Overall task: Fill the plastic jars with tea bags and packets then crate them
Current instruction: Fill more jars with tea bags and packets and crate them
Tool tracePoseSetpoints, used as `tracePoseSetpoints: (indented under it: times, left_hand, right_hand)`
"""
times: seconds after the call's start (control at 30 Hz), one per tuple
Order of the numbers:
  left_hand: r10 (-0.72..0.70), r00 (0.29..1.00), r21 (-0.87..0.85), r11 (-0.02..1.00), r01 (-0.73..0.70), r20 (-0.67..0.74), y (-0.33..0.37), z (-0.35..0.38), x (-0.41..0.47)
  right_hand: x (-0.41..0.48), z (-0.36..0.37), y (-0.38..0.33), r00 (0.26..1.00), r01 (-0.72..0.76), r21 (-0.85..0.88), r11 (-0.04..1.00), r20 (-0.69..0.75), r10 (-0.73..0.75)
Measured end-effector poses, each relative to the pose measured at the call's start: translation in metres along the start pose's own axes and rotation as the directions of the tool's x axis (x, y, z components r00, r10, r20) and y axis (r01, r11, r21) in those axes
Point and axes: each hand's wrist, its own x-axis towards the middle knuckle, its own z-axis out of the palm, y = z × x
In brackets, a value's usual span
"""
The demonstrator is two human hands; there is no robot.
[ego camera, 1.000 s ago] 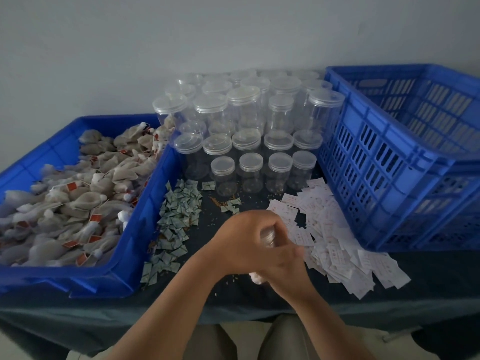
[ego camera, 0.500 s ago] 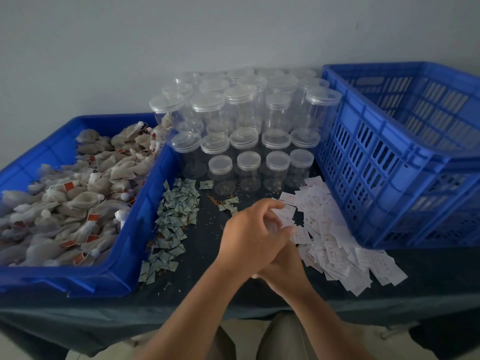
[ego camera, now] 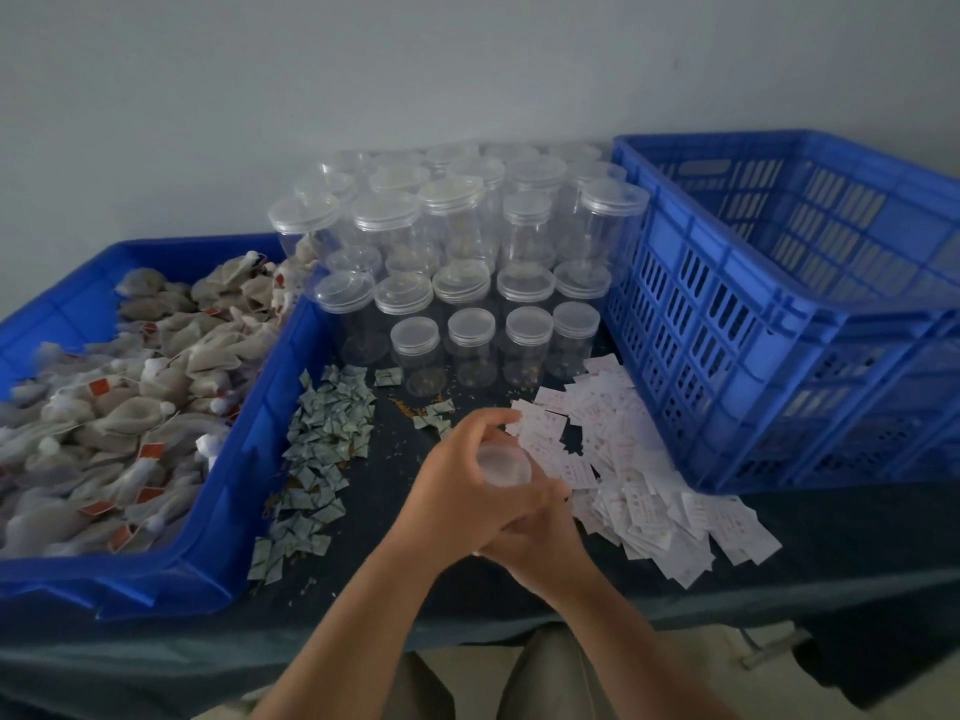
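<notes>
A small clear plastic jar [ego camera: 503, 464] with a lid sits between both hands at the table's front middle. My left hand [ego camera: 462, 480] curls over its top, fingers round the lid. My right hand [ego camera: 535, 537] grips the jar's body from below and is partly hidden under the left. Tea bags [ego camera: 130, 402] fill a blue tray [ego camera: 244, 459] on the left. Green packets [ego camera: 324, 444] lie beside the tray. White packets [ego camera: 628, 480] spread to the right of the hands. A blue crate [ego camera: 737, 356] stands at the right.
Many lidded clear jars [ego camera: 467, 262] of differing heights stand in rows at the back middle against the wall. Loose tea crumbs dot the dark tablecloth [ego camera: 395, 517]. The table's front edge runs just below my forearms.
My left hand has shifted round the jar's lid, and the lid top now shows between its fingers. The jar stays held in much the same spot.
</notes>
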Motion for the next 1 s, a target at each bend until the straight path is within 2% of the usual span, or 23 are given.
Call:
tracePoseSetpoints:
  times: [0.07, 0.13, 0.2, 0.3, 0.37, 0.43, 0.7, 0.87, 0.93, 1.0]
  left_hand:
    - [0.042, 0.999, -0.012, 0.999, -0.041, 0.021, 0.001, 0.006, 0.001]
    - [0.064, 0.991, -0.052, 0.997, -0.058, 0.118, 0.002, -0.001, 0.006]
    - [0.079, 0.981, -0.081, 0.995, -0.066, 0.177, 0.006, -0.009, 0.011]
    - [0.029, 0.992, -0.034, 0.999, -0.025, 0.124, 0.013, -0.003, 0.011]
    - [-0.047, 0.999, 0.064, 0.997, 0.047, -0.005, 0.015, 0.005, 0.006]
    - [-0.039, 0.996, 0.160, 0.986, 0.052, -0.083, 0.014, 0.013, 0.000]
    - [-0.052, 0.996, -0.020, 0.998, 0.053, 0.071, 0.009, 0.002, 0.006]
    - [-0.034, 0.984, -0.014, 0.999, 0.037, 0.177, 0.017, -0.012, 0.007]
    - [0.002, 0.981, 0.016, 1.000, -0.005, 0.192, 0.031, -0.020, 0.007]
    - [0.084, 0.981, -0.005, 0.996, -0.085, 0.177, 0.051, -0.027, 0.008]
  right_hand:
    - [-0.003, -0.004, -0.004, 0.998, -0.069, 0.082, 0.994, 0.010, 0.069]
    - [-0.004, -0.010, -0.007, 0.986, -0.155, 0.147, 0.977, 0.078, 0.145]
    - [-0.004, -0.011, -0.007, 0.978, -0.184, 0.185, 0.965, 0.134, 0.160]
    - [0.001, -0.007, -0.011, 0.985, -0.162, 0.211, 0.964, 0.097, 0.144]
    - [0.003, -0.002, -0.010, 0.996, -0.087, 0.090, 0.992, 0.008, 0.087]
    - [0.001, -0.001, -0.005, 0.998, -0.031, -0.049, 0.998, -0.059, 0.028]
    - [0.000, -0.013, -0.007, 0.983, -0.182, 0.120, 0.976, 0.046, 0.178]
    - [-0.002, -0.014, -0.025, 0.975, -0.195, 0.020, 0.981, 0.109, 0.192]
    - [0.001, -0.021, -0.046, 0.976, -0.157, -0.111, 0.981, 0.137, 0.172]
    - [0.008, -0.031, -0.075, 0.982, -0.067, -0.326, 0.943, 0.146, 0.120]
